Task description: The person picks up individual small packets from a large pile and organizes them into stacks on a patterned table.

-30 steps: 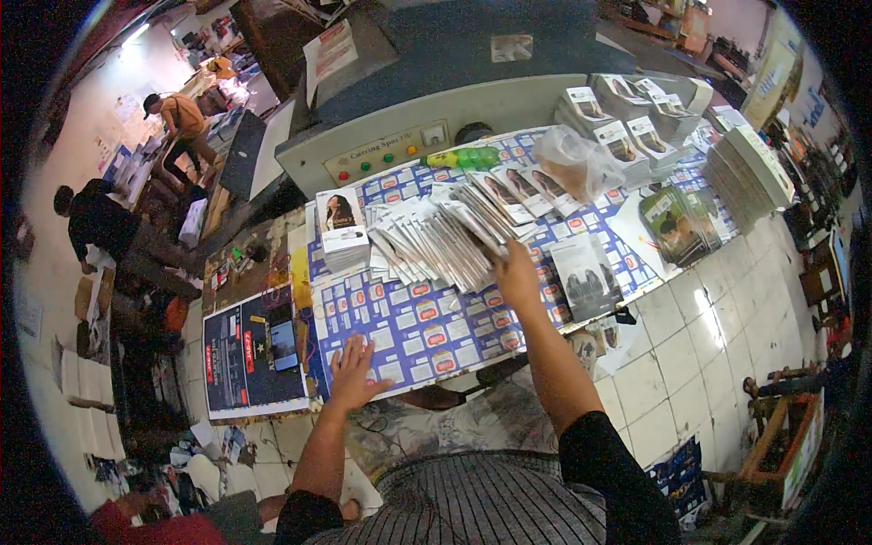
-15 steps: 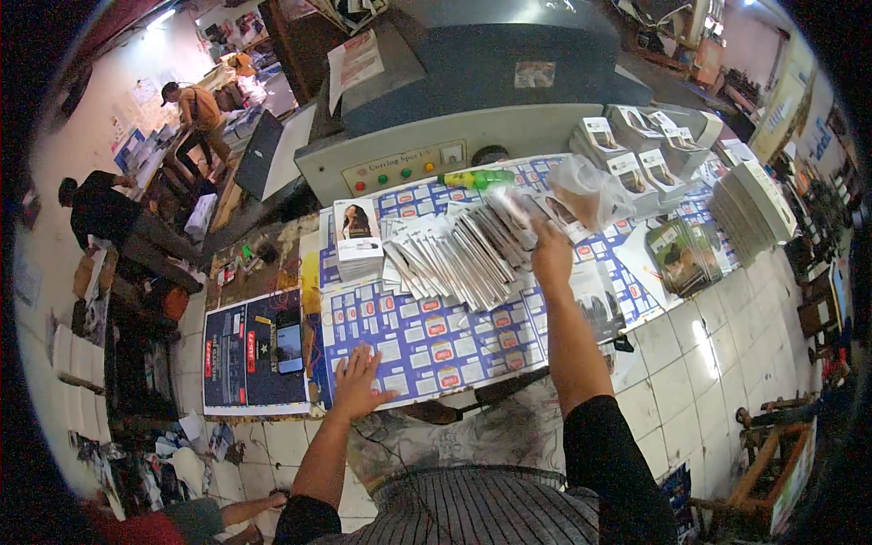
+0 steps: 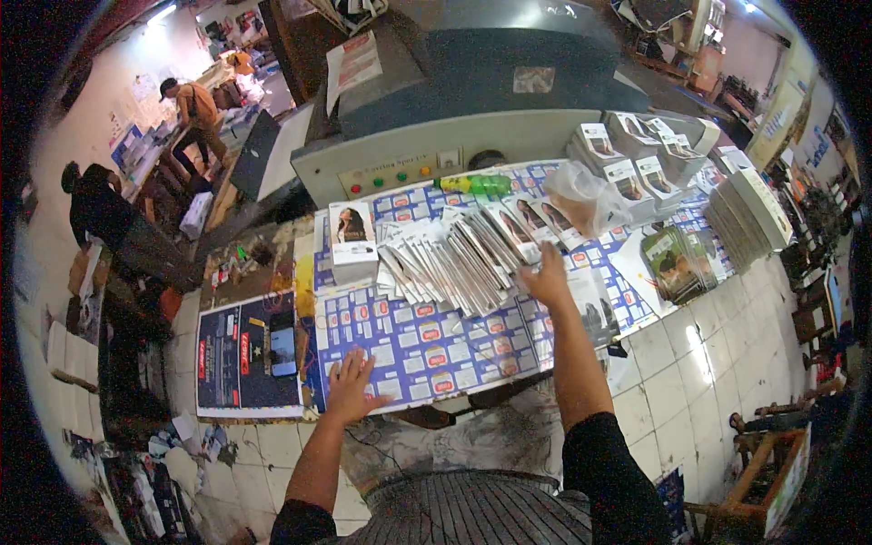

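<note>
right hand (image 3: 548,282) pinches the fanned row of thin printed booklets (image 3: 454,263) at centre frame; left hand (image 3: 350,389), fingers spread, flat on the blue-patterned printed sheet (image 3: 427,350); best squared gently.

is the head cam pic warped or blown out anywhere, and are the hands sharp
Head view: strong fisheye, the machine and table edge bow toward a black rim; glare on the floor tiles at right; left hand and right hand fairly sharp.

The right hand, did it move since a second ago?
Yes. The right hand went farther along the fanned booklets, toward the clear plastic bag.
</note>
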Demonstrator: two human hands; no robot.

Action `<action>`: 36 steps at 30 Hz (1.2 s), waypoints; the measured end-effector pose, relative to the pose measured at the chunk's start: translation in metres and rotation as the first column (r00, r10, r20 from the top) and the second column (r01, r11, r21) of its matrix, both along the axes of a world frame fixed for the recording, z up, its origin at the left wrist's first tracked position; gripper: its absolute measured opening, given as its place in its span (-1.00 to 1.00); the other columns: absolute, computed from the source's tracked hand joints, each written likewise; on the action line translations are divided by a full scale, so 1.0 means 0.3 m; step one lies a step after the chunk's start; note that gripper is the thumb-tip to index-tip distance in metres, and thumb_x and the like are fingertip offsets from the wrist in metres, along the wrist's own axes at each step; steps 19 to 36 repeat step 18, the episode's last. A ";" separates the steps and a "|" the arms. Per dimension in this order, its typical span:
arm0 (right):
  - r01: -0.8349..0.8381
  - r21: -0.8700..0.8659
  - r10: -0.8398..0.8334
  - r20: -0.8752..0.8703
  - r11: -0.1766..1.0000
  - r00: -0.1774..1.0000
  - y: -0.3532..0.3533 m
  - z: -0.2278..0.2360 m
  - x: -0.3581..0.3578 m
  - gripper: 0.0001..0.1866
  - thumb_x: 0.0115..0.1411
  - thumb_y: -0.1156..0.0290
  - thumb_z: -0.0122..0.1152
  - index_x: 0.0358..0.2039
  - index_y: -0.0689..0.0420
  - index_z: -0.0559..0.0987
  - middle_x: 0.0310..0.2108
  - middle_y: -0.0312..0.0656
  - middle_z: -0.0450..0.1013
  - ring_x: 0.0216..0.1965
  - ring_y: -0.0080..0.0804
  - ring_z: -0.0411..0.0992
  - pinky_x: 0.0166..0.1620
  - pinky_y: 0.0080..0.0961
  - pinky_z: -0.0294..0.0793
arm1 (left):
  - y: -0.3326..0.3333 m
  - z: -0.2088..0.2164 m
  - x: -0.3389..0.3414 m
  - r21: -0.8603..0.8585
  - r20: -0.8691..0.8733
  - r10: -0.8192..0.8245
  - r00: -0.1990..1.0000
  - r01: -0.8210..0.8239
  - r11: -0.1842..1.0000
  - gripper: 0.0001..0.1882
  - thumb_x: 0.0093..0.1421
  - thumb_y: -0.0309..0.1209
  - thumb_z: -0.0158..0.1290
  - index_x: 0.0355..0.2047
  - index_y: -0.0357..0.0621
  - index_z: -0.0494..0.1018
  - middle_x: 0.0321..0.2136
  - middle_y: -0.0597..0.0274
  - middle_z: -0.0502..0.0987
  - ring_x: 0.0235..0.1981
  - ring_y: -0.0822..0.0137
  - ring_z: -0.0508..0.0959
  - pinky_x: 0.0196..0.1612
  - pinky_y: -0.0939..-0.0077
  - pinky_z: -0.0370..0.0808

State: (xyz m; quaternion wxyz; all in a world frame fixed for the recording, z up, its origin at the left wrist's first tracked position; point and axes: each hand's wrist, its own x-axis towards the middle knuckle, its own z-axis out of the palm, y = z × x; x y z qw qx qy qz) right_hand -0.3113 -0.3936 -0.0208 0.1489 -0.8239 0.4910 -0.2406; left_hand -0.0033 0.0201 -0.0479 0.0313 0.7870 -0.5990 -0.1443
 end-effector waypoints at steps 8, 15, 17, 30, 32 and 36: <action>0.224 -0.020 -0.213 -0.401 0.974 0.891 0.318 -0.019 -0.339 -0.10 0.12 0.02 0.33 0.32 0.29 0.23 0.32 0.29 0.14 0.35 0.23 0.10 0.35 -0.04 0.14 | -0.006 0.028 0.018 0.044 -0.005 0.020 1.000 -0.019 0.999 0.08 0.11 0.37 0.04 0.44 -0.03 0.01 0.47 -0.01 -0.16 0.50 0.05 -0.21 0.41 -0.11 -0.28; 0.079 -0.012 -0.078 0.066 0.997 0.995 0.497 0.016 -0.279 -0.36 0.13 0.71 -0.02 0.29 0.27 0.29 0.29 0.14 0.25 0.33 0.06 0.20 0.32 -0.17 0.25 | -0.071 0.097 -0.162 -0.176 -0.322 -0.016 0.947 -0.043 0.984 -0.18 0.27 0.04 0.10 0.37 -0.14 0.13 0.33 -0.12 0.20 0.39 -0.03 0.14 0.39 0.00 -0.05; 0.038 -0.188 0.016 0.278 0.981 0.961 0.499 0.008 -0.225 -0.38 0.16 0.75 -0.01 0.27 0.22 0.34 0.20 0.14 0.36 0.22 0.10 0.34 0.23 -0.16 0.35 | -0.087 0.094 -0.230 -0.203 -0.423 -0.104 0.900 0.018 0.979 -0.23 0.29 0.02 0.08 0.36 -0.14 0.17 0.30 -0.14 0.25 0.38 -0.03 0.16 0.37 -0.02 0.01; 0.004 -0.180 0.048 0.282 0.984 0.958 0.505 0.002 -0.187 -0.38 0.16 0.75 -0.01 0.27 0.22 0.34 0.20 0.14 0.36 0.22 0.10 0.34 0.23 -0.16 0.35 | -0.091 0.116 -0.268 -0.191 -0.565 -0.092 0.820 -0.022 0.981 -0.27 0.31 0.00 0.07 0.35 -0.11 0.19 0.29 -0.14 0.28 0.37 -0.01 0.17 0.38 -0.01 0.01; 0.004 -0.180 0.048 0.282 0.984 0.958 0.505 0.002 -0.187 -0.38 0.16 0.75 -0.01 0.27 0.22 0.34 0.20 0.14 0.36 0.22 0.10 0.34 0.23 -0.16 0.35 | -0.091 0.116 -0.268 -0.191 -0.565 -0.092 0.820 -0.022 0.981 -0.27 0.31 0.00 0.07 0.35 -0.11 0.19 0.29 -0.14 0.28 0.37 -0.01 0.17 0.38 -0.01 0.01; 0.004 -0.180 0.048 0.282 0.984 0.958 0.505 0.002 -0.187 -0.38 0.16 0.75 -0.01 0.27 0.22 0.34 0.20 0.14 0.36 0.22 0.10 0.34 0.23 -0.16 0.35 | -0.091 0.116 -0.268 -0.191 -0.565 -0.092 0.820 -0.022 0.981 -0.27 0.31 0.00 0.07 0.35 -0.11 0.19 0.29 -0.14 0.28 0.37 -0.01 0.17 0.38 -0.01 0.01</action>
